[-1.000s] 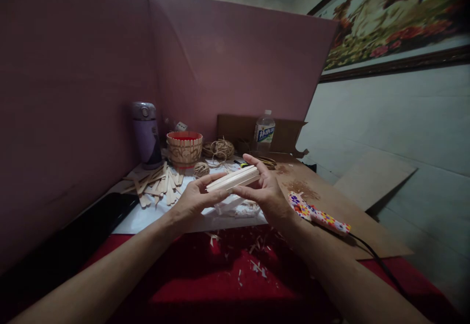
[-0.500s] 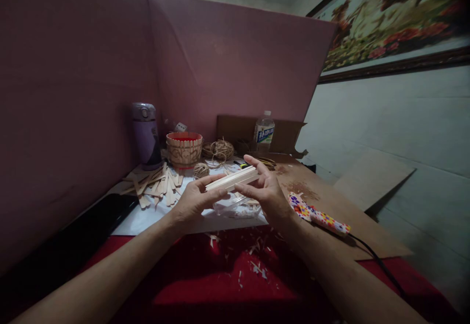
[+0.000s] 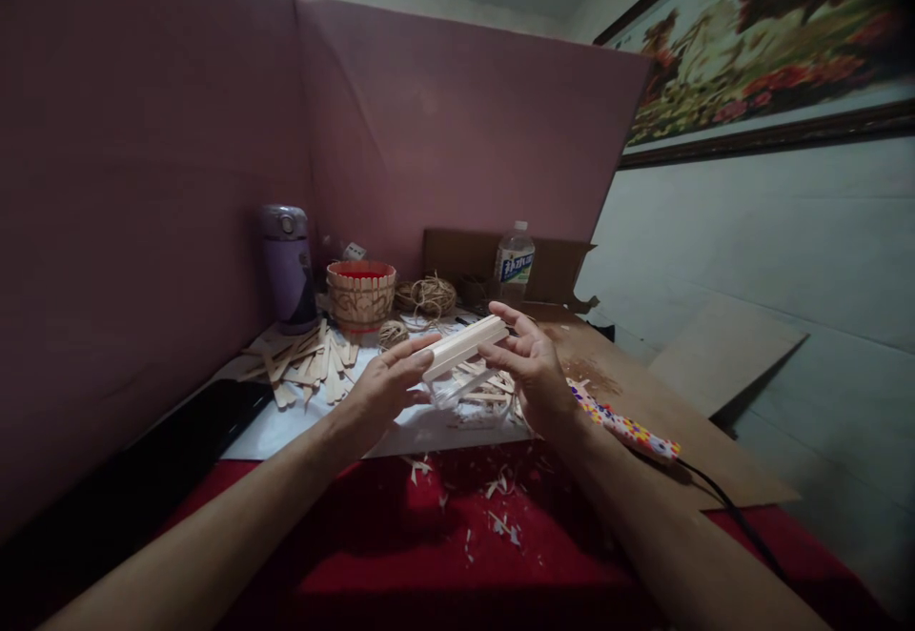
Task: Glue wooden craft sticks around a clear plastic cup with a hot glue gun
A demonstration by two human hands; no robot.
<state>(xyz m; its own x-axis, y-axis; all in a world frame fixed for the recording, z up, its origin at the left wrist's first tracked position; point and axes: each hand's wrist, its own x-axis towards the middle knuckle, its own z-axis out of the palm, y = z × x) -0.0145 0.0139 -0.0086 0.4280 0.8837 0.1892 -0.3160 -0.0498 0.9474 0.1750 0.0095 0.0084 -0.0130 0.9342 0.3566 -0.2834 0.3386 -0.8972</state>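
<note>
A bundle of pale wooden craft sticks (image 3: 466,345) is held tilted between my two hands, its right end higher. My left hand (image 3: 390,385) grips the near left end between thumb and fingers. On the right end, the thumb and fingers of my right hand (image 3: 530,364) close round the sticks. Just below the bundle stands a clear plastic box (image 3: 447,393), partly hidden by it. More loose craft sticks (image 3: 497,385) lie beside that box, near my right hand.
Scattered craft sticks (image 3: 307,364) lie left, before a purple flask (image 3: 288,269). Behind are a stick-covered pot (image 3: 361,299), twine (image 3: 435,295) and a plastic bottle (image 3: 516,259). A flower-patterned glue gun (image 3: 629,429) with a cord rests on cardboard at right. Shavings litter the red cloth (image 3: 429,555).
The bundle has tilted more steeply and shifted slightly right, with my right hand moving along. More of the plastic box and the loose sticks beneath now shows.
</note>
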